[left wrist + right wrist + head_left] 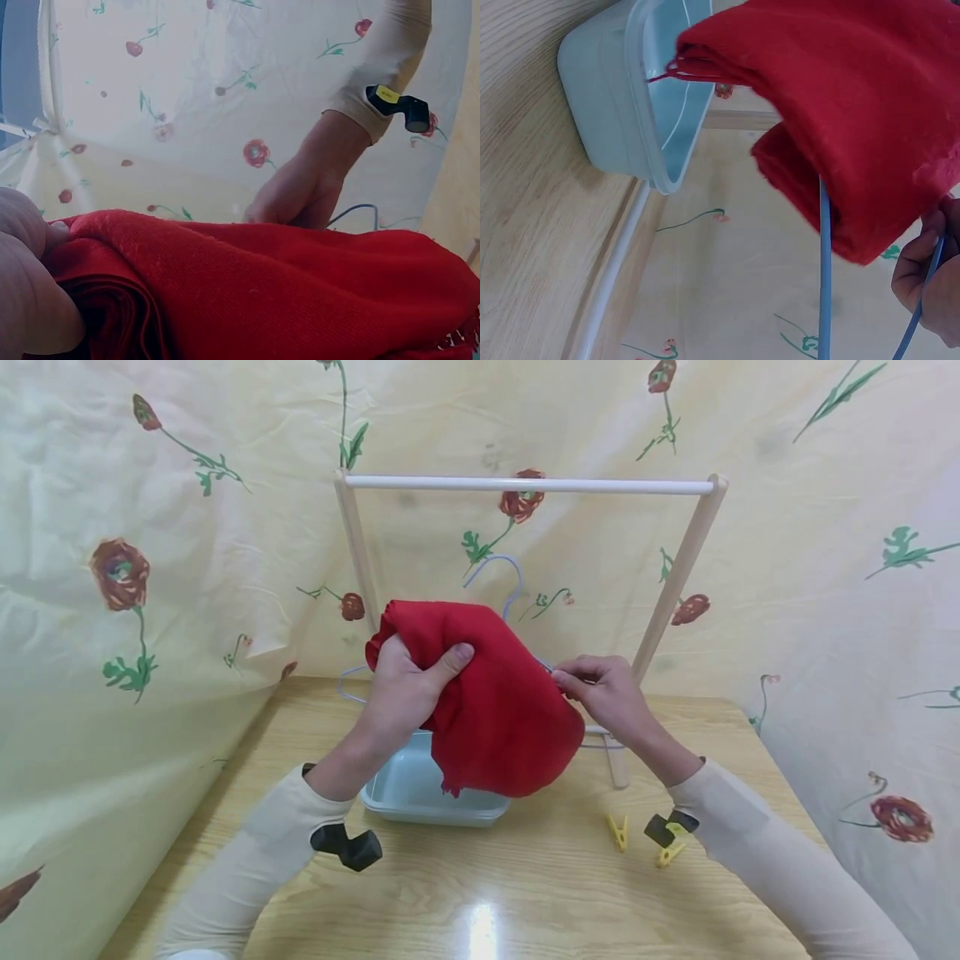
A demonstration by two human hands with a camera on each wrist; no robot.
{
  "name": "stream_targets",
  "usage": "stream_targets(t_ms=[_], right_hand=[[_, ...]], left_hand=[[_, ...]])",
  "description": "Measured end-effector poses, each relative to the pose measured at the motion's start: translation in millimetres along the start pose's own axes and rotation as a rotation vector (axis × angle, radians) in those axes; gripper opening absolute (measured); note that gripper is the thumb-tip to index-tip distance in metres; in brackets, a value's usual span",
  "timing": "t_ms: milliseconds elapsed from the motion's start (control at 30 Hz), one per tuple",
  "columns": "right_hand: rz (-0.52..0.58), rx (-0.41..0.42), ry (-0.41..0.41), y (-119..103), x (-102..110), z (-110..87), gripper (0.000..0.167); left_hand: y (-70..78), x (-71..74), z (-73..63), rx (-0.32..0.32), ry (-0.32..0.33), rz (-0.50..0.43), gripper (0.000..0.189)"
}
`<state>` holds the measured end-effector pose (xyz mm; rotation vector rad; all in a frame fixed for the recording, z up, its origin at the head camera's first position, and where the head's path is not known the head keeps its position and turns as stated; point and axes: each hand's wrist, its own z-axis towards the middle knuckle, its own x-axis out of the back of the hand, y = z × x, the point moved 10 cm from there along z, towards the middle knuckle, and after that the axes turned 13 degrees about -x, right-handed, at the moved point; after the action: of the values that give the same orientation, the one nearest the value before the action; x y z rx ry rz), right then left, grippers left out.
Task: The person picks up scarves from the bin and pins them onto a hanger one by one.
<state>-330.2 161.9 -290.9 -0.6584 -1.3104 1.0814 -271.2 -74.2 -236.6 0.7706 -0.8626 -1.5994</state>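
Note:
A red fringed scarf [510, 718], folded in layers, hangs over a thin blue wire hanger [519, 578]. The hanger's hook shows above the cloth and its ends stick out at both sides. My left hand [405, 681] grips the gathered upper left part of the scarf, thumb on top and the other fingers mostly hidden in the folds. At the scarf's right edge, my right hand [606, 697] pinches the hanger's wire. In the right wrist view, the lower wire [825, 270] passes under the fold of the scarf [855, 97].
Behind the scarf stands a rack with wooden legs [678, 572] and a white top bar [525, 484]. A light blue plastic tub [435, 814] sits below the cloth. Two yellow clothespins [618, 833] lie on the wooden table [420, 893]. Flowered sheeting [225, 527] surrounds the table.

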Motion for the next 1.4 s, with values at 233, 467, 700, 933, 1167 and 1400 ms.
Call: stream_targets(t_ms=[233, 467, 700, 933, 1167, 1400], right_hand=[[0.023, 0.005, 0.003, -5, -1, 2.8, 0.018], [0.003, -0.011, 0.015, -9, 0, 4.3, 0.019], [-0.027, 0.006, 0.035, -14, 3, 4.8, 0.017], [-0.038, 0.006, 0.027, -14, 5, 3.7, 0.019], [-0.021, 0.038, 0.017, -18, 8, 2.6, 0.019], [-0.005, 0.067, -0.001, -25, 11, 1.7, 0.015]], left_hand=[[-14.2, -5.4, -2.6, 0.057, -0.015, 0.022, 0.038], [-23.7, -5.2, -3.9, 0.099, -0.011, 0.059, 0.04], [-28.2, -0.9, -3.3, 0.126, -0.025, 0.146, 0.04], [-37.6, 3.6, -5.3, 0.207, -0.051, 0.2, 0.044], [-50.2, 5.6, -9.8, 0.256, -0.097, 0.169, 0.044], [-59.4, 12.9, -9.9, 0.278, -0.094, 0.064, 0.039]])
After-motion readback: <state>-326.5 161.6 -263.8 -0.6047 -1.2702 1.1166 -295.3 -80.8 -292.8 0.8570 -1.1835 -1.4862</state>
